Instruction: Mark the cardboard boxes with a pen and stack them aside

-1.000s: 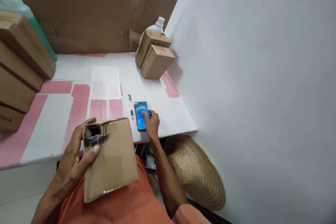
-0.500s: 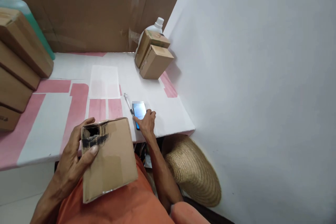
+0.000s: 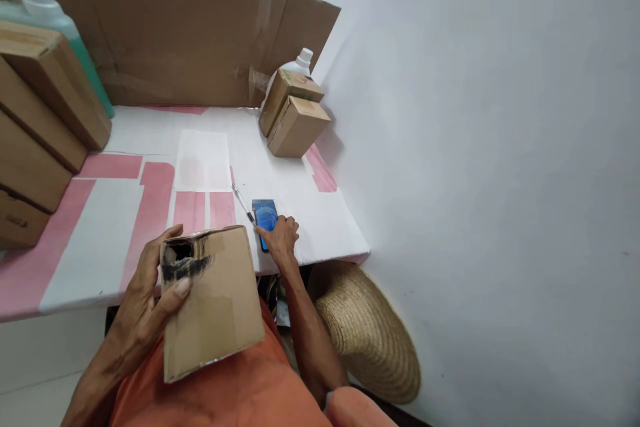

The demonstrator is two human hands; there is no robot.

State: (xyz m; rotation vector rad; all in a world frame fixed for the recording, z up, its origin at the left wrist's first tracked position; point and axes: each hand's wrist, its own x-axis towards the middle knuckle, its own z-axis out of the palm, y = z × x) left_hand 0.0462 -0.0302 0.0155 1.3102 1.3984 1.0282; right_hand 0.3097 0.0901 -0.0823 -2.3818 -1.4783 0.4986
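Note:
My left hand (image 3: 155,293) is closed around the left side of a cardboard box (image 3: 220,310), its thumb on the front face. The box is held tilted over my lap and has a torn hole with black marks near its upper left corner. On the table, my right hand (image 3: 281,240) grips a smartphone (image 3: 266,217) by its lower sides, thumb on the left edge and fingers on the right. The phone lies face up with a lit blue screen. A pen (image 3: 243,202) lies slantwise just left of the phone.
Cardboard boxes (image 3: 55,113) and a jug of green liquid (image 3: 80,47) stand at the left. Two small boxes (image 3: 300,127) and a white bottle (image 3: 303,61) stand back right. A pale sheet (image 3: 203,160) lies mid-table. A straw hat (image 3: 370,327) hangs below the table beside the wall.
The phone's screen has gone from pale to a darker blue picture. The view has shifted slightly; both hands keep their holds on the box and the phone.

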